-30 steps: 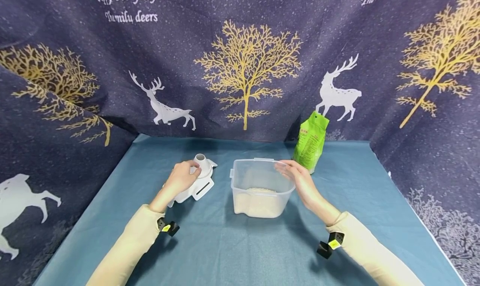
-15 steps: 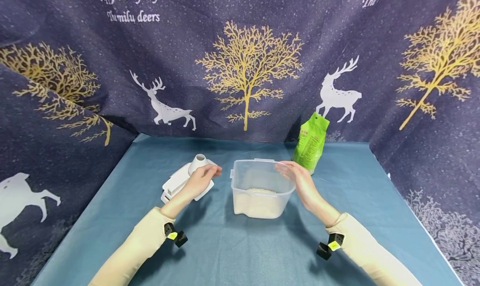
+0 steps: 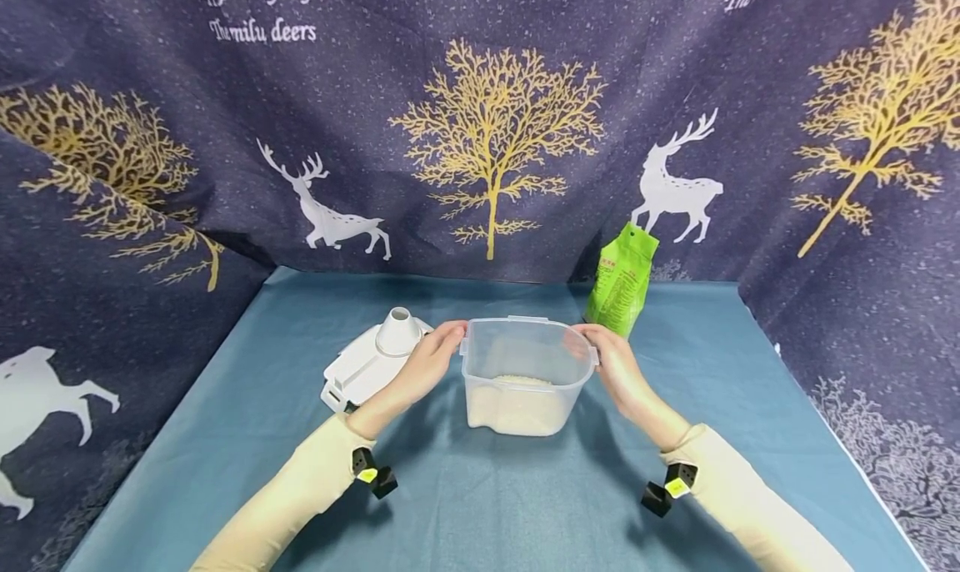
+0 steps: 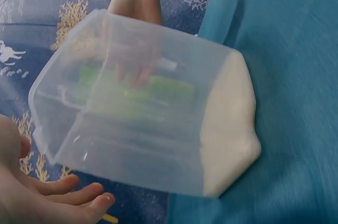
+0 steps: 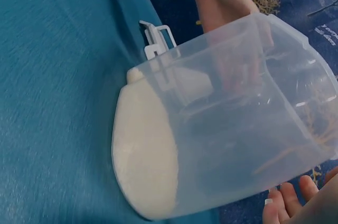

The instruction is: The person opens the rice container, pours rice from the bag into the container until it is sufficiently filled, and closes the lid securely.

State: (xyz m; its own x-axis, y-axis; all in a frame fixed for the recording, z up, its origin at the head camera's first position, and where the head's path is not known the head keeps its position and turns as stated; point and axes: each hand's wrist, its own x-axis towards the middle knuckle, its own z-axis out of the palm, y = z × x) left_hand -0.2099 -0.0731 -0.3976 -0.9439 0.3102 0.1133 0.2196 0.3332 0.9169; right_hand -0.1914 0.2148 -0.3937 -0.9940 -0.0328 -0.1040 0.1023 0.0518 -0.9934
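Observation:
A clear plastic container [image 3: 525, 351] stands upright on the table, its bottom filled with pale, rice-like grains [image 3: 517, 407]. My left hand [image 3: 429, 362] is at the container's left rim, its fingertips right by the small side tab. In the left wrist view the fingers of that hand [image 4: 63, 197] reach out loosely beside the rim. On the opposite side my right hand [image 3: 618, 376] has its fingertips at the right rim and partly behind the wall. The right wrist view shows its relaxed fingers [image 5: 290, 200] along the container's side.
A flat white plastic part with a cone-shaped spout [image 3: 399, 332] lies to the left, partly behind my left hand. Behind my right hand a green printed bag [image 3: 621, 282] stands near the backdrop. A blue cloth [image 3: 495, 505] covers the table.
My left hand has left the white spouted part and moved right to the container's left rim. My right hand has shifted slightly right along the rim. The container stays in place.

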